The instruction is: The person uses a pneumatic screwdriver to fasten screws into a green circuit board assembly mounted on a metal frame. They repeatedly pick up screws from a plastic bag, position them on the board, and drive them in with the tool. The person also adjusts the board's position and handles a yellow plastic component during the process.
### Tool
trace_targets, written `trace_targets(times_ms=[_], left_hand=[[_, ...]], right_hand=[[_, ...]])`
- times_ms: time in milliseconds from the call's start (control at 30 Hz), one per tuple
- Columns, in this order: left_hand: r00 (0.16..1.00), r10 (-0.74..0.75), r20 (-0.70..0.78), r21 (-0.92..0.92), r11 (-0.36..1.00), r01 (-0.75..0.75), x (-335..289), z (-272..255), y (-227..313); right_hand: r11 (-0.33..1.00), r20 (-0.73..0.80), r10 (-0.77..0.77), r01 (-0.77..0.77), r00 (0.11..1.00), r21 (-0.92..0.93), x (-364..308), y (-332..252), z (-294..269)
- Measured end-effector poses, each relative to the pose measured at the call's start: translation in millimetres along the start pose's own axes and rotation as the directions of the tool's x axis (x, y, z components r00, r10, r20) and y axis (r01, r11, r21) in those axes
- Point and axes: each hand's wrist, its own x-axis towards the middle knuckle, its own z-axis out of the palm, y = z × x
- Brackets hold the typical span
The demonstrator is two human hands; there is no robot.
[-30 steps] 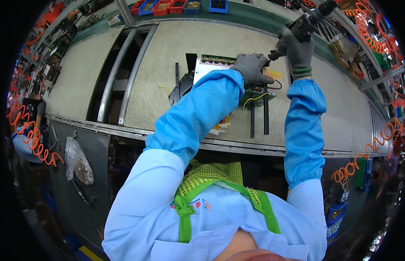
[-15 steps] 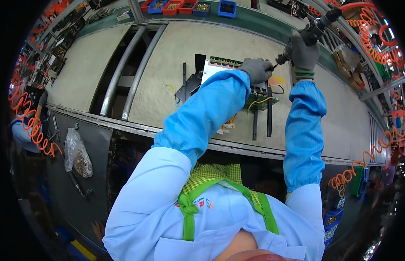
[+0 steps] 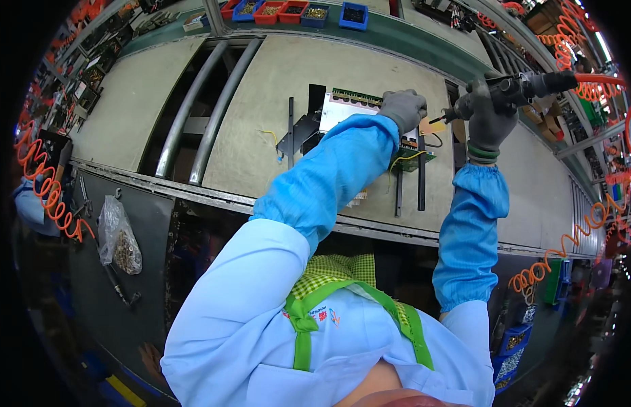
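My right hand (image 3: 490,125), in a grey glove, is wrapped round a black air screwdriver (image 3: 515,90). The tool lies nearly level, its thin bit pointing left toward the unit, and a red hose leaves its back end. My left hand (image 3: 403,110), also gloved, is closed with curled fingers at the right part of a flat metal electronics unit (image 3: 337,117). What those fingers grip, if anything, is hidden. A green circuit board (image 3: 356,96) edges the unit's far side. Near the bit a small yellow-orange piece (image 3: 432,127) shows. My left sleeve covers much of the unit.
Black metal strips (image 3: 421,180) and a yellow wire (image 3: 405,160) lie by the unit on the pale bench (image 3: 261,88). Metal rollers (image 3: 220,112) fill a gap leftward. Small-parts bins (image 3: 354,15) line the far shelf. A plastic bag of parts (image 3: 122,237) hangs near left; orange coiled hoses (image 3: 51,197) hang at the sides.
My right hand has drawn the screwdriver right and nearer me, turning it almost level. Its bit has come away from my left hand, which has shifted slightly right.
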Motion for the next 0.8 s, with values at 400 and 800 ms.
trace_targets(times_ms=[400, 800], left_hand=[[0.995, 0.085, -0.058, 0.063, 0.995, -0.081, -2.9, 2.4, 3.1], [0.983, 0.005, -0.181, -0.2, 0.979, -0.042, 6.1, 8.9, -11.7]], right_hand=[[0.988, -0.026, 0.098, -0.095, 0.995, 0.119, -17.3, 3.1, -6.5], [0.989, 0.136, 0.144, -0.142, 0.98, -0.029, -10.1, 21.3, -12.7]])
